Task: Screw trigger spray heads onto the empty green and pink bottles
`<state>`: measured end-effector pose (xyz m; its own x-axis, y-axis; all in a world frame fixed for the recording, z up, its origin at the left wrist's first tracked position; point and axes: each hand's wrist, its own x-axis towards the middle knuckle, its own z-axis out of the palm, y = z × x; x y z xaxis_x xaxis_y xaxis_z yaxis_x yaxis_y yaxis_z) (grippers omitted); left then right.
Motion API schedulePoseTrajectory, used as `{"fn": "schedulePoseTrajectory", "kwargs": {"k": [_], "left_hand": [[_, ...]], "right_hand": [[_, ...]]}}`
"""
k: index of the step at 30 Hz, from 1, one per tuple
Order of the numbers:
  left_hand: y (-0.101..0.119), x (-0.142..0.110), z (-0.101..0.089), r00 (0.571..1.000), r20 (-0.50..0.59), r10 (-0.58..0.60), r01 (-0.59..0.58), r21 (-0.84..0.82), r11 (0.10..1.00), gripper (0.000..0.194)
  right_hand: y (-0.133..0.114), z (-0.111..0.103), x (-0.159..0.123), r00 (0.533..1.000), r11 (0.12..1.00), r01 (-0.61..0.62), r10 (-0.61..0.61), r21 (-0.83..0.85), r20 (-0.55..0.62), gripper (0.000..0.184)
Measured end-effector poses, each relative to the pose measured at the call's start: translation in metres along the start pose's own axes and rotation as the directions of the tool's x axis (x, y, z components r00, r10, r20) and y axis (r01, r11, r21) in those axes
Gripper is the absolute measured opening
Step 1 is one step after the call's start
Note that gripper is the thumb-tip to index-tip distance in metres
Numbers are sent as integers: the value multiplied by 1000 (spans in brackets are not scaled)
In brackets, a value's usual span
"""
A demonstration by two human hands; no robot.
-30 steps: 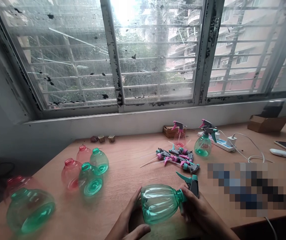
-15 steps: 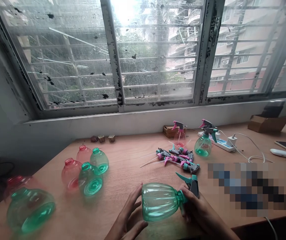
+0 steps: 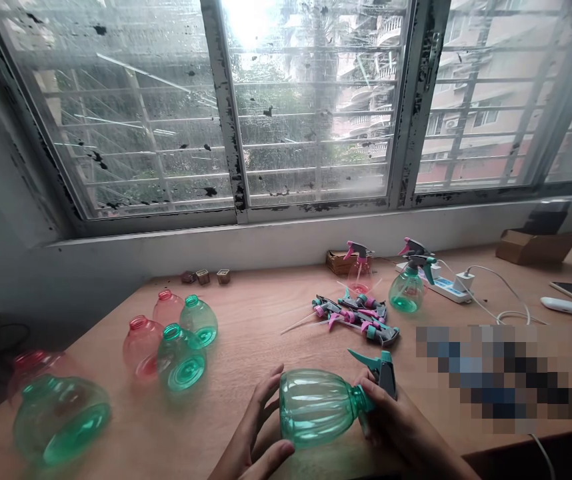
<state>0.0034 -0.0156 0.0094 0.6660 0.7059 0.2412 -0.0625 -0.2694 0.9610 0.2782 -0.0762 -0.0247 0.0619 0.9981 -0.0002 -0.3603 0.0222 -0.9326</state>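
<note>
A green clear spray bottle (image 3: 316,407) lies sideways between my hands, its base toward the left and its dark grey and teal trigger head (image 3: 383,370) at the right. My right hand (image 3: 391,413) is closed around the neck and the trigger head. My left hand (image 3: 261,427) cups the base, thumb at the lower rim and fingertips at the upper rim. Past the bottle lies a pile of loose trigger heads (image 3: 351,313), pink, teal and grey, with thin tubes.
Headless green bottles (image 3: 181,360) and red bottles (image 3: 141,347) stand at the left. Behind the pile are a red spray bottle (image 3: 360,273) and a green spray bottle (image 3: 406,293) with heads. A power strip (image 3: 449,288), cables and a carton (image 3: 536,248) occupy the right; one patch there is pixelated.
The bottle and its trigger head have shifted slightly left and down, along with my right hand. My left hand stays at the base, its fingers slightly moved.
</note>
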Motion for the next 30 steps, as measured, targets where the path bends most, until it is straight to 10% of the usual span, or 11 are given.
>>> {"fn": "schedulePoseTrajectory", "kwargs": {"k": [30], "left_hand": [[5,1,-11,993,104,49,-85,374,924,56]], "right_hand": [[-8,5,0,993,998,55,-51,38,-104,38]]}}
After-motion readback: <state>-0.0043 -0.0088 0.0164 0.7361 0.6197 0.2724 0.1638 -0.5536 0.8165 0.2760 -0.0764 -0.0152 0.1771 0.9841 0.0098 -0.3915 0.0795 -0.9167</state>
